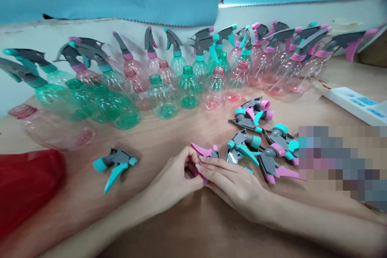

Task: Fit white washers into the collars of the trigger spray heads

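Note:
Both hands meet at the front middle of the table around a grey-and-pink trigger spray head (pixel 206 151). My left hand (pixel 179 173) is closed, thumb and fingers curled about its pink collar. My right hand (pixel 234 179) presses its fingertips on the same piece from the other side and hides much of it. Right beside my right hand lie several loose spray heads, among them a grey-and-teal one (pixel 242 145) and a grey-and-pink one (pixel 273 163). Another teal spray head (pixel 115 165) rests alone to the left of my left hand.
Uncapped bottles, green (pixel 189 88) and pink (pixel 214 90), stand in front of several bottles fitted with spray heads (pixel 151 54). A pink bottle (pixel 57 127) leans at the left, above a red bag (pixel 30 185). A white power strip (pixel 356 102) lies right; pixelation covers the right edge.

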`<action>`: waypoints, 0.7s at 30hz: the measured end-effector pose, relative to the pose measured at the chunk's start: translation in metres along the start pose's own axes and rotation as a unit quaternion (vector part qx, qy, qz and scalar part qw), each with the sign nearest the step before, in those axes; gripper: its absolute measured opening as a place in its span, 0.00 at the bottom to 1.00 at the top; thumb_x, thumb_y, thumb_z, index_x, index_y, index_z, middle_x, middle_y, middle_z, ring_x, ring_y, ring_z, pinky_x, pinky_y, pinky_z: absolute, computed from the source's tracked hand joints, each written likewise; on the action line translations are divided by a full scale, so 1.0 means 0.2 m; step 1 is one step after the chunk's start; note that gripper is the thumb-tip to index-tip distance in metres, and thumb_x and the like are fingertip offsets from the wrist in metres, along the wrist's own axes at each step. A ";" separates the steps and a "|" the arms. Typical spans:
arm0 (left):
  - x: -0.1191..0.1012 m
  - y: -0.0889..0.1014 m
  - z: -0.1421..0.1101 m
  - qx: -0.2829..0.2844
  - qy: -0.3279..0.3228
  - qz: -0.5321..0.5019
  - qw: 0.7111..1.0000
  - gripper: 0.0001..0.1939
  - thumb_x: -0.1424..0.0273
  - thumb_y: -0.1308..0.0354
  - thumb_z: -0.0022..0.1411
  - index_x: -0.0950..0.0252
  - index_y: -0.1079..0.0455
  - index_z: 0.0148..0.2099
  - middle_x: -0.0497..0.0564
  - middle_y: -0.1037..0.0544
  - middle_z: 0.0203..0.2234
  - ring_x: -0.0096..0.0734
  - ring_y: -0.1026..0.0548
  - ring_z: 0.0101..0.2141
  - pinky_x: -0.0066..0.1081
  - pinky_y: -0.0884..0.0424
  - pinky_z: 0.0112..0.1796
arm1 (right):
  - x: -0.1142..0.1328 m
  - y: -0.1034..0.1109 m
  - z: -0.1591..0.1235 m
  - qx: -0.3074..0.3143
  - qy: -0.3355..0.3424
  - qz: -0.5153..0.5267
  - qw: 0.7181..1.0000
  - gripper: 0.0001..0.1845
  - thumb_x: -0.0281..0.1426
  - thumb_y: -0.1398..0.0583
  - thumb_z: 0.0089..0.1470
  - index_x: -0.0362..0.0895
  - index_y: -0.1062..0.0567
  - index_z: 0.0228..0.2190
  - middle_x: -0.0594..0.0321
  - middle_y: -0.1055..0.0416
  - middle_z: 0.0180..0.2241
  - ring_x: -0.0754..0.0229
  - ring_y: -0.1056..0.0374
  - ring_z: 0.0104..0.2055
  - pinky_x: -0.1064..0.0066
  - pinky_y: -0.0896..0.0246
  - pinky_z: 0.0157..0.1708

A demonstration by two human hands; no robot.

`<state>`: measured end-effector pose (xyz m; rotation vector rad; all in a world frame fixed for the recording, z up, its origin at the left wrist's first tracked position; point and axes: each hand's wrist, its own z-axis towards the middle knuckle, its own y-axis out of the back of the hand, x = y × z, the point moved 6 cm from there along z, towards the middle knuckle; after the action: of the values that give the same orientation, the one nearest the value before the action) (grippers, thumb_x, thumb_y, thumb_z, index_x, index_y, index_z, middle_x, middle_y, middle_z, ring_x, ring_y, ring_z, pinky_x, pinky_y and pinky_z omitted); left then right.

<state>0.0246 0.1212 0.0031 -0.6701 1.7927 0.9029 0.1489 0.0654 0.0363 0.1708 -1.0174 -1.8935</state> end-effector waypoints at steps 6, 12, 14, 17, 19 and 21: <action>-0.03 0.00 -0.01 0.030 -0.019 -0.054 0.998 0.10 0.70 0.41 0.55 0.62 0.40 0.36 0.45 0.28 0.31 0.28 0.28 0.32 0.29 0.30 0.33 | -0.01 0.04 0.02 -0.024 -0.011 -0.005 1.000 0.13 0.23 0.44 0.60 0.38 0.27 0.46 0.55 0.21 0.41 0.58 0.26 0.47 0.67 0.27 0.48; -0.17 0.05 -0.11 -0.076 -0.167 0.091 0.979 0.10 0.71 0.38 0.59 0.60 0.38 0.38 0.46 0.28 0.38 0.29 0.26 0.39 0.30 0.29 0.40 | -0.05 0.06 0.00 -0.041 -0.068 0.067 0.995 0.13 0.29 0.39 0.58 0.42 0.30 0.45 0.55 0.24 0.46 0.58 0.29 0.50 0.65 0.28 0.46; -0.24 0.05 -0.16 -0.108 -0.244 0.194 0.944 0.08 0.73 0.38 0.59 0.60 0.35 0.37 0.46 0.28 0.39 0.29 0.27 0.42 0.28 0.30 0.43 | -0.05 0.06 0.00 -0.052 -0.081 0.080 0.992 0.12 0.29 0.40 0.58 0.44 0.31 0.44 0.57 0.23 0.45 0.58 0.29 0.49 0.65 0.29 0.45; -0.27 0.05 -0.19 -0.125 -0.289 0.263 0.912 0.04 0.71 0.41 0.63 0.60 0.33 0.40 0.48 0.29 0.41 0.29 0.27 0.44 0.28 0.29 0.46 | -0.06 0.07 0.00 -0.067 -0.098 0.070 0.990 0.09 0.32 0.40 0.58 0.44 0.31 0.42 0.58 0.22 0.41 0.59 0.27 0.45 0.66 0.31 0.42; -0.28 0.04 -0.21 -0.134 -0.309 0.306 0.891 0.05 0.70 0.43 0.65 0.59 0.32 0.44 0.50 0.30 0.44 0.30 0.27 0.45 0.28 0.28 0.46 | -0.06 0.07 0.00 -0.069 -0.096 0.054 0.991 0.10 0.33 0.39 0.58 0.44 0.31 0.41 0.59 0.22 0.38 0.59 0.27 0.41 0.66 0.33 0.38; -0.27 0.03 -0.22 -0.144 -0.316 0.345 0.872 0.08 0.72 0.46 0.66 0.59 0.32 0.47 0.52 0.31 0.46 0.30 0.26 0.44 0.28 0.26 0.44 | -0.05 0.07 -0.01 -0.069 -0.092 0.040 0.993 0.10 0.34 0.39 0.58 0.43 0.31 0.40 0.60 0.22 0.35 0.60 0.27 0.37 0.67 0.35 0.35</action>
<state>0.0167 0.0907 0.0658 0.1480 1.2867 1.6657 0.1645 0.0696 0.0428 -0.1254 -0.9937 -1.9239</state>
